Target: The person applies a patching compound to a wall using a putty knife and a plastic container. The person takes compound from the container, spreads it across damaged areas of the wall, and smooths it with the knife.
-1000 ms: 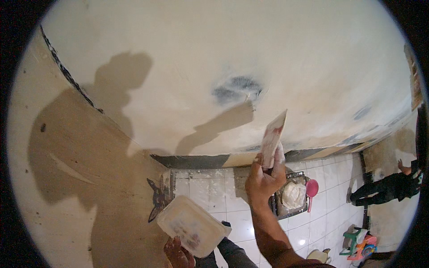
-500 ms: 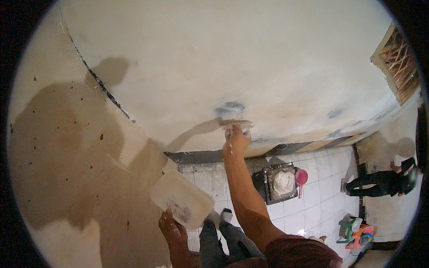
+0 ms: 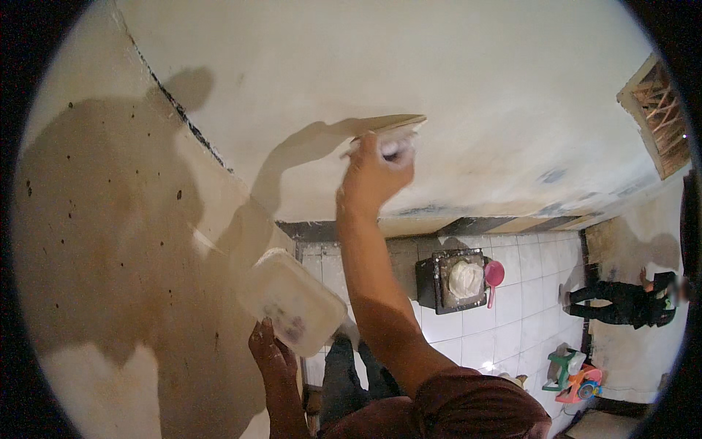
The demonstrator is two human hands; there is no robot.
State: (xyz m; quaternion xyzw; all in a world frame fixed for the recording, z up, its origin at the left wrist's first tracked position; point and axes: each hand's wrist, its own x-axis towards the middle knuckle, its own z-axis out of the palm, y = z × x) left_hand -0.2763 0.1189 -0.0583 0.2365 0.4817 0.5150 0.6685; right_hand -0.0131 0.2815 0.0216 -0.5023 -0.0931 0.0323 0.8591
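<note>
1. Left hand (image 3: 272, 357) grips underside of flat whitish plaster board (image 3: 292, 302), smeared, held low by the wall
2. Right hand (image 3: 374, 175) closed on broad trowel (image 3: 387, 125), blade flat against pale wall (image 3: 468, 88)
3. Dark square tub (image 3: 451, 280) on tiled floor holds white plaster mound; pink scoop (image 3: 494, 275) beside

Looks like a room in a home getting replastered. Bare patchy wall (image 3: 453, 95) with wet skim on it, white tiled floor (image 3: 512, 307), a square bucket (image 3: 452, 280) of plaster with a pink scoop (image 3: 494, 275), plus a kid's toy (image 3: 574, 373) in the corner.
</note>
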